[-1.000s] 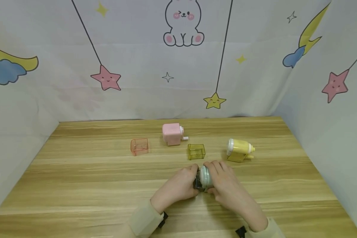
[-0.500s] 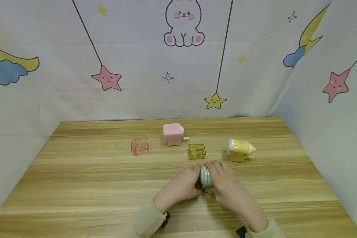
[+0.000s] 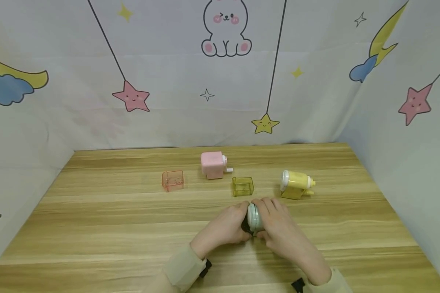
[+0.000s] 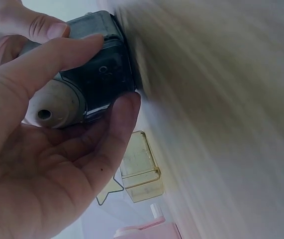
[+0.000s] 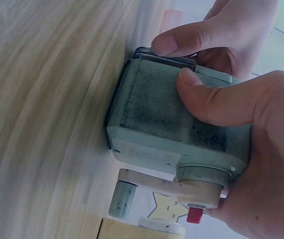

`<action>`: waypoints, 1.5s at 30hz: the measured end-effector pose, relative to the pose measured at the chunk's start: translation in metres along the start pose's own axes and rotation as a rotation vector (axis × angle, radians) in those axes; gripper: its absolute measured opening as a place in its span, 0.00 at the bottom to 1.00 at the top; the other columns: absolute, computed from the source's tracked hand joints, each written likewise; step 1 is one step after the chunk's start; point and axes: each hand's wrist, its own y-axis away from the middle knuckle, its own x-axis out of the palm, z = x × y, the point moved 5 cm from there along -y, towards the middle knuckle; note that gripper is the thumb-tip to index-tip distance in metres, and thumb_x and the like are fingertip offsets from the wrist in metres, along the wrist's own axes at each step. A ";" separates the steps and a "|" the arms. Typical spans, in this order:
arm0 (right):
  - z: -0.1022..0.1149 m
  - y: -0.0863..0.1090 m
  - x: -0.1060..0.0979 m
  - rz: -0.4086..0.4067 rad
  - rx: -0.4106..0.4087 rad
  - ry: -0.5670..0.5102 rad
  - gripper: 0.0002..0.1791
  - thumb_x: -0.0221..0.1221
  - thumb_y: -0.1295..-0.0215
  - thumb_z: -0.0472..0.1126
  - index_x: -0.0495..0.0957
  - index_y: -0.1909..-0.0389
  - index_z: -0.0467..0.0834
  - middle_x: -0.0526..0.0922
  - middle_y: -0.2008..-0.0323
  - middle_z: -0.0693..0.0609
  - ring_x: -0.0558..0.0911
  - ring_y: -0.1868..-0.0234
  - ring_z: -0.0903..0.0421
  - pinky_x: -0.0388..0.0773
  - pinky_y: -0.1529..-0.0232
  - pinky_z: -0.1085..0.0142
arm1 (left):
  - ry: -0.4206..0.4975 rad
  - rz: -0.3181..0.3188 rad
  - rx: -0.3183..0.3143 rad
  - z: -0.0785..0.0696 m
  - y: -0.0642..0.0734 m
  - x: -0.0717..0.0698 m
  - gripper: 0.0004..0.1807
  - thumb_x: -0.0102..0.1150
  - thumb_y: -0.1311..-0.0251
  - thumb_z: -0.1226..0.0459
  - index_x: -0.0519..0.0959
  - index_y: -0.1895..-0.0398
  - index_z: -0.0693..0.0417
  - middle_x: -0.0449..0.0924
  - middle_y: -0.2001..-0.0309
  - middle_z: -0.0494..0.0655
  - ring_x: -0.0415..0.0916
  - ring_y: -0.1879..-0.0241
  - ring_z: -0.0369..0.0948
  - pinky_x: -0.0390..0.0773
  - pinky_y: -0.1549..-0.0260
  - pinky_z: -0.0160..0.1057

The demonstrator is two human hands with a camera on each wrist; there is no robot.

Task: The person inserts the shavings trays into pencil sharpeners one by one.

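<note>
Left hand [image 3: 224, 225] shifts toward 3 o'clock, pinching dark drawer [image 4: 108, 74]; right hand [image 3: 278, 226] grips green sharpener [image 5: 156, 112] — 5 o'clock from yellow box [image 3: 243, 188]. Drawer insertion appears underway — next move likely requires straight, even pressure.

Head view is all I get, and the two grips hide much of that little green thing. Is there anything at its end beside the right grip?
Observer: Yes. The right wrist view shows a crank on that end of the green sharpener.
Visitor: Neat! And the opposite end?
Observer: The left wrist view shows a round hole there.
Visitor: What are the fingertips of the left one touching?
Observer: In the left wrist view, the left grip pinches a dark glossy part that sits nearer the table than the hole does.
</note>
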 end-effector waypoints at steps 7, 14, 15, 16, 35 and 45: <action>0.002 -0.001 -0.002 -0.006 -0.005 0.033 0.43 0.77 0.64 0.39 0.69 0.43 0.35 0.77 0.53 0.45 0.74 0.48 0.47 0.74 0.44 0.52 | 0.004 -0.007 -0.001 -0.002 0.000 -0.003 0.29 0.75 0.57 0.63 0.71 0.51 0.60 0.80 0.60 0.48 0.79 0.62 0.38 0.79 0.64 0.30; 0.004 0.001 -0.004 -0.005 -0.013 0.050 0.43 0.77 0.66 0.39 0.70 0.44 0.35 0.78 0.54 0.44 0.75 0.49 0.47 0.74 0.44 0.53 | -0.006 0.010 -0.003 -0.005 0.001 -0.002 0.30 0.75 0.56 0.62 0.71 0.50 0.60 0.80 0.59 0.48 0.79 0.61 0.38 0.78 0.63 0.30; 0.004 0.002 -0.004 -0.007 -0.015 0.053 0.44 0.77 0.66 0.39 0.70 0.44 0.35 0.78 0.54 0.44 0.75 0.49 0.47 0.75 0.44 0.53 | -0.004 0.011 -0.003 -0.005 0.001 -0.002 0.30 0.75 0.56 0.62 0.71 0.50 0.60 0.81 0.59 0.48 0.79 0.61 0.38 0.78 0.63 0.30; 0.004 0.002 -0.004 -0.010 -0.018 0.058 0.44 0.77 0.66 0.39 0.70 0.44 0.35 0.78 0.54 0.44 0.75 0.50 0.47 0.75 0.44 0.53 | -0.002 0.012 -0.003 -0.005 0.001 -0.001 0.30 0.75 0.56 0.62 0.71 0.50 0.59 0.81 0.59 0.48 0.79 0.61 0.38 0.78 0.63 0.30; 0.005 0.002 -0.008 -0.007 -0.009 0.043 0.43 0.78 0.72 0.38 0.71 0.48 0.37 0.78 0.58 0.47 0.76 0.56 0.50 0.76 0.48 0.55 | 0.007 0.025 -0.018 -0.007 0.000 0.002 0.31 0.76 0.57 0.61 0.71 0.51 0.59 0.81 0.58 0.48 0.80 0.59 0.38 0.79 0.61 0.29; 0.005 0.002 -0.008 -0.004 0.002 0.020 0.44 0.79 0.72 0.38 0.71 0.48 0.37 0.78 0.58 0.47 0.77 0.54 0.50 0.77 0.48 0.55 | 0.019 0.027 -0.026 -0.008 0.000 0.001 0.33 0.77 0.58 0.60 0.70 0.50 0.59 0.81 0.59 0.48 0.80 0.61 0.37 0.79 0.63 0.29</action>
